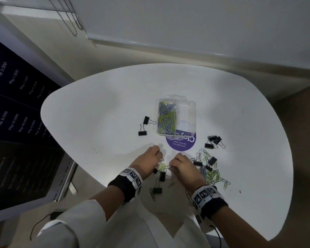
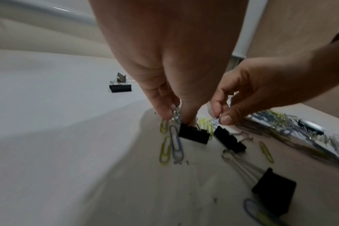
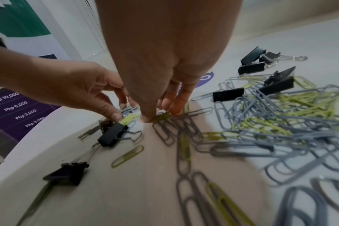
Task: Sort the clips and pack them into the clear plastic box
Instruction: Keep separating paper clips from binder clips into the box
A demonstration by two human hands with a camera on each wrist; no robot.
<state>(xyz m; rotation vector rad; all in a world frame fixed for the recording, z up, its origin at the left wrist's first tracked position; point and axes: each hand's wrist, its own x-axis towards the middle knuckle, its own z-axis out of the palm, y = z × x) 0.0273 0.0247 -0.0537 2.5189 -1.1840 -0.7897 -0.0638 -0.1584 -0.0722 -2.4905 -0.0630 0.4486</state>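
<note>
The clear plastic box (image 1: pixel 191 111) lies open on the white table (image 1: pixel 97 108), with grey-blue and green paper clips (image 1: pixel 167 116) in its left compartment. Near the front edge, my left hand (image 1: pixel 159 161) (image 2: pixel 176 117) pinches a small bunch of grey-blue paper clips (image 2: pixel 176 113) just above a black binder clip (image 2: pixel 194 135). My right hand (image 1: pixel 172 166) (image 3: pixel 160 116) sits close beside it, thumb and forefinger pinching one paper clip (image 2: pixel 215 121). Green paper clips (image 1: pixel 162 167) lie between the two hands.
A mixed pile of paper clips and binder clips (image 1: pixel 210 173) spreads right of my right hand. Three binder clips (image 1: pixel 214 141) sit right of the box, two more (image 1: pixel 144 127) to its left. A purple round sticker (image 1: pixel 180 144) lies under the box's near end.
</note>
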